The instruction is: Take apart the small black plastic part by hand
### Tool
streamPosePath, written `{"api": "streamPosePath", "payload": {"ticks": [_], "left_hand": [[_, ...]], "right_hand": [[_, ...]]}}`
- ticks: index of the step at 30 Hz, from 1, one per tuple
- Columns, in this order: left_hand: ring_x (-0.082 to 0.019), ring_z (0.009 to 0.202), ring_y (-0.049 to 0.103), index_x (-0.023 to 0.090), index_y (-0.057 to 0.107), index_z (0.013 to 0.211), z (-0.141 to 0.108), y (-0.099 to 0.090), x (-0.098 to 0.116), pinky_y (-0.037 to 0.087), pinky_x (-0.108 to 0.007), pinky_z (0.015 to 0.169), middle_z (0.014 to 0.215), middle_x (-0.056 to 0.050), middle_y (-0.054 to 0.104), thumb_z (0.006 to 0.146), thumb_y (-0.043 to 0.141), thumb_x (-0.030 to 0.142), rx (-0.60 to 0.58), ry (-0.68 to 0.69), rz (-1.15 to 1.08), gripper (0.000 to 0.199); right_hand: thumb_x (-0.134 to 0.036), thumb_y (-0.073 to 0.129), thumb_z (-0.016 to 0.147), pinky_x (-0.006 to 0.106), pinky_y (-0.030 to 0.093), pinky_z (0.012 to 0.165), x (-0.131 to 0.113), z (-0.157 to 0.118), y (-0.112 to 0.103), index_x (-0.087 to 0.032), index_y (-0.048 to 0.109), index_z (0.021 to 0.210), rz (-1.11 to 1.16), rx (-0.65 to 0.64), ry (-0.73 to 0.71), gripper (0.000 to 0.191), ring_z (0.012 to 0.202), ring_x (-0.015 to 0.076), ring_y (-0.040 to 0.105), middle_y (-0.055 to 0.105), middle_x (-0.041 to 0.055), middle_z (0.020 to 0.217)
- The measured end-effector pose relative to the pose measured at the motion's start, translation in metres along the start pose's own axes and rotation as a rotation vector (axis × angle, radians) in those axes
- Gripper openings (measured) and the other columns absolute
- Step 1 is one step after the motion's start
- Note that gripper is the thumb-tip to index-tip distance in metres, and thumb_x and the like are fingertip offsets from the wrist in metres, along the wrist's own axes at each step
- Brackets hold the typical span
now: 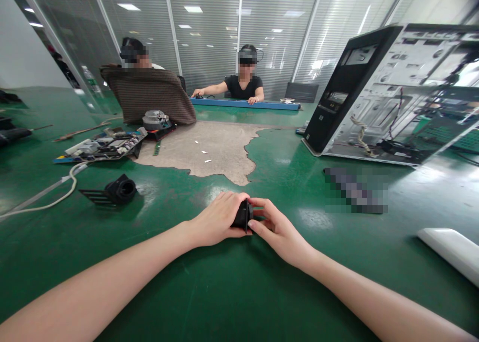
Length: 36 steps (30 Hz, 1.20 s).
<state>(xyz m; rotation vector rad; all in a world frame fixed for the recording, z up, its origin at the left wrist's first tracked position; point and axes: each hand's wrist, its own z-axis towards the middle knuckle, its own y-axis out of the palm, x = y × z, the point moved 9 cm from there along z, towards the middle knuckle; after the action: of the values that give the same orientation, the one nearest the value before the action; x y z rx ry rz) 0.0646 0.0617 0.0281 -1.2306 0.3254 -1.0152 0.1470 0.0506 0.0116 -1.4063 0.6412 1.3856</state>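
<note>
I have the left hand (224, 212) wrapped around a small black plastic part (242, 216), its fingers clamped on it. The fingers of my right hand (275, 227) pinch the part's right end. From here I see the part low over the shiny green table (179, 292), near the middle; I can't tell if it touches. Off to the left sits a black plastic piece with a round ring and flat slats (121, 189). A black and silver metal computer case (329, 112) stands open at the right.

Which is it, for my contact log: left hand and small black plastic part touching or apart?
Touching: the head view shows the left hand curled around the small black plastic part.
</note>
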Motion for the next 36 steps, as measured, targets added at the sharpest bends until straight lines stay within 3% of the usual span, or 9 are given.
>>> {"api": "streamPosePath", "payload": {"ticks": [11,19,28,32,36], "left_hand": [[-0.024,0.090,0.049,0.016,0.032,0.115,-0.0002,-0.0018,0.0016,0.039,-0.037,0.077,0.107,-0.010,0.050,0.072,0.063,0.039,-0.005,0.001,0.000,0.058],[-0.024,0.089,0.048,0.016,0.032,0.115,0.0003,-0.0005,0.0007,0.039,-0.037,0.078,0.105,-0.010,0.051,0.072,0.063,0.040,-0.005,-0.003,0.003,0.058],[-0.024,0.088,0.048,0.015,0.032,0.114,0.0001,-0.0015,0.0020,0.039,-0.037,0.076,0.106,-0.010,0.051,0.073,0.062,0.041,-0.014,-0.001,0.013,0.057],[-0.025,0.090,0.049,0.017,0.032,0.115,0.0001,-0.0021,0.0016,0.039,-0.038,0.077,0.106,-0.010,0.051,0.073,0.062,0.042,-0.011,-0.008,-0.006,0.057],[-0.025,0.090,0.049,0.017,0.032,0.116,0.0000,-0.0015,0.0006,0.039,-0.038,0.077,0.106,-0.010,0.051,0.072,0.062,0.041,-0.010,-0.011,-0.015,0.058]], "right_hand": [[-0.020,0.050,0.082,0.028,0.053,0.074,-0.0061,-0.0011,0.0020,-0.024,0.046,0.097,0.070,-0.011,-0.076,0.015,0.098,0.0158,0.054,0.049,0.0027,0.100],[-0.019,0.050,0.082,0.035,0.052,0.079,0.0004,-0.0007,0.0016,-0.022,0.039,0.113,0.022,-0.020,0.009,0.034,0.105,0.0198,0.051,0.049,0.0083,0.112],[-0.022,0.050,0.083,0.028,0.053,0.073,-0.0057,-0.0010,0.0032,-0.023,0.045,0.096,0.119,-0.024,-0.047,0.014,0.098,0.0162,0.055,0.049,0.0028,0.100],[-0.021,0.050,0.083,0.030,0.054,0.073,0.0009,-0.0007,0.0035,-0.024,0.042,0.103,0.106,-0.026,0.005,0.022,0.089,0.0147,0.058,0.052,0.0033,0.099],[-0.020,0.050,0.082,0.033,0.052,0.078,0.0005,-0.0002,0.0010,-0.023,0.039,0.114,0.041,-0.010,0.001,0.033,0.102,0.0181,0.053,0.049,0.0072,0.112]]}}
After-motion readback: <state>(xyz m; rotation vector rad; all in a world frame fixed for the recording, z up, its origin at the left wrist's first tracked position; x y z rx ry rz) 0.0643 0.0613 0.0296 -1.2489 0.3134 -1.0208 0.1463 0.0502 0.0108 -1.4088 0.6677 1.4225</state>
